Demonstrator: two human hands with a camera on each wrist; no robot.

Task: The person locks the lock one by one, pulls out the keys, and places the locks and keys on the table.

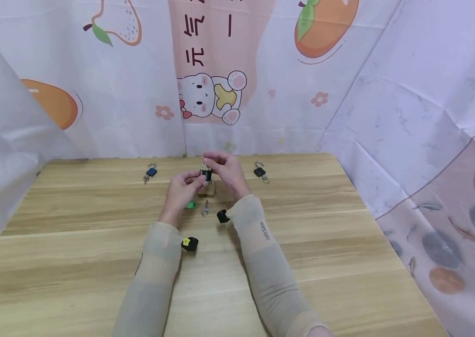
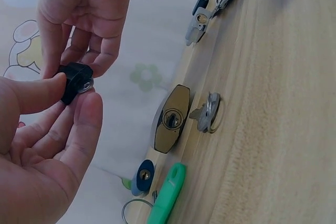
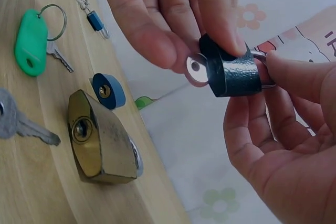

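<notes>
Right wrist view: the left hand [image 3: 176, 1] pinches a black padlock [image 3: 236, 80], the right hand [image 3: 299, 161] its shackle [image 3: 258, 54]. A brass padlock [image 3: 107, 145] sits nearby.

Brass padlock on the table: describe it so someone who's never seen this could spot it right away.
Near the far edge of the wooden table, the left hand and right hand hold a black padlock. In the head view, the brass padlock shows just below it. Its bulky gold-coloured body sets it apart from the smaller blue padlock and green key tag nearby.
</notes>
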